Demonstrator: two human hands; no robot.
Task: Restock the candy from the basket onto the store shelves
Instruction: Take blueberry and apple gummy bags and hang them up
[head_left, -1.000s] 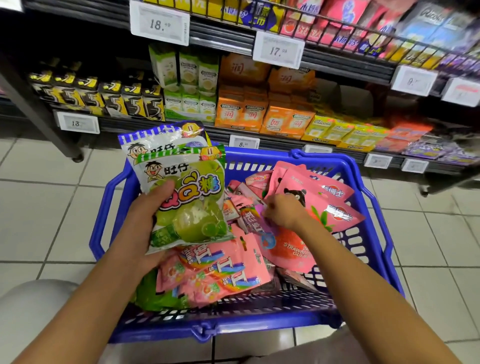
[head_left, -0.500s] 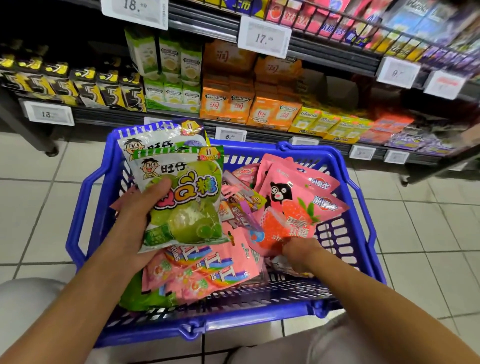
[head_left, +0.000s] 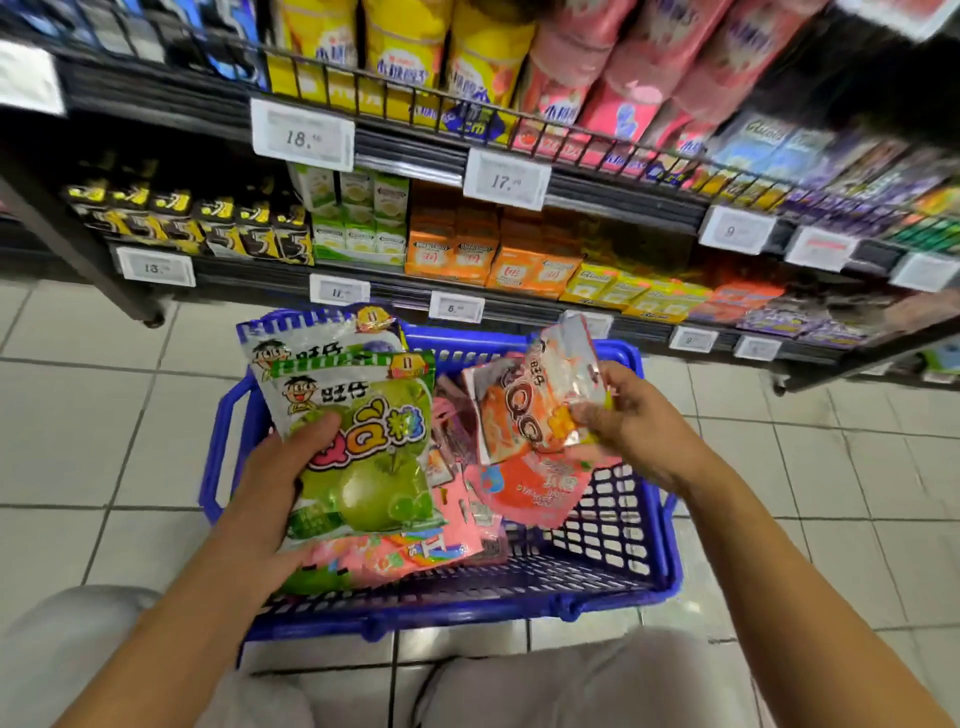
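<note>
A: Status of right hand (head_left: 641, 434)?
B: It was down in the basket (head_left: 613, 525) among the pink packs (head_left: 535, 488). It has lifted clear and now pinches an orange pack (head_left: 530, 410), held above them.
A: View?
B: Tilted up; the top shelf (head_left: 415, 135) has come into view.

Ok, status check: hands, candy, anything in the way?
Left hand holds green QQ bags. Right hand pinches orange QQ bag above blue basket. Pink packs remain inside. Shelves ahead, path unobstructed.
</note>
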